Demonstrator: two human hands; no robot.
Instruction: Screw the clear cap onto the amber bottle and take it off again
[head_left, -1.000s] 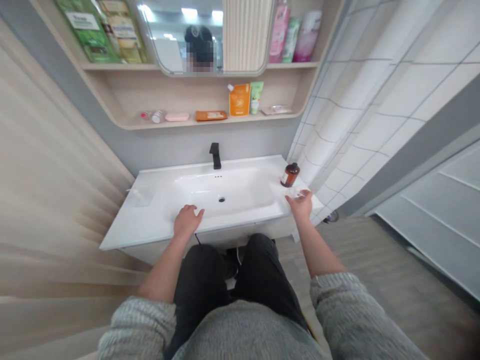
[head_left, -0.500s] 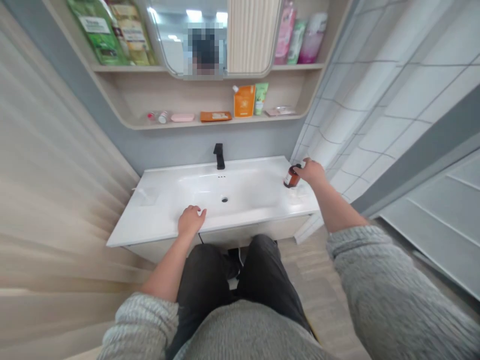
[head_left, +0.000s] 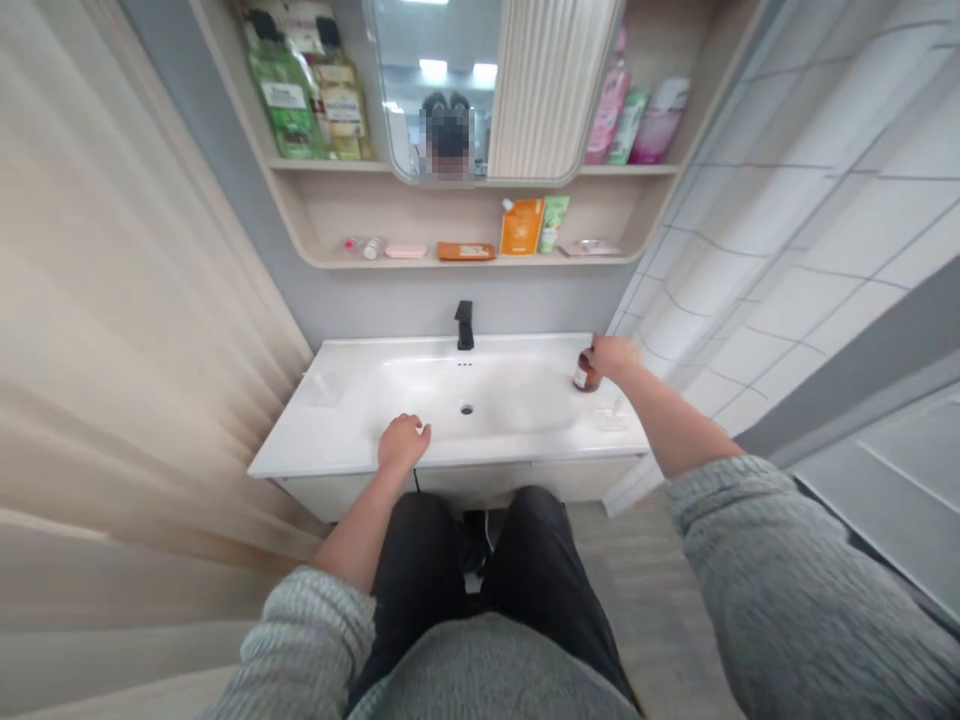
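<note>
A brown bottle with a pale label [head_left: 586, 374] stands on the right end of the white washbasin counter [head_left: 292, 440]. My right hand [head_left: 611, 356] is at its top, fingers closed around the upper part, which they hide. Over the front edge of the basin [head_left: 510, 400] rests my left hand [head_left: 403, 442], holding nothing, thumb apart from the slightly bent fingers. A black faucet [head_left: 464, 326] rises behind the basin.
Above hangs a cabinet shelf [head_left: 360, 262] with an orange pouch [head_left: 521, 227], a green tube [head_left: 553, 223] and small items. Clear dishes lie on the counter at left [head_left: 324, 390] and right [head_left: 613, 416]. A curtain [head_left: 187, 330] borders the left side.
The view has shifted, so the shelf and basin sit further right and lower. My right hand has closed in on the bottle's top; my left hand keeps its place at the basin edge.
</note>
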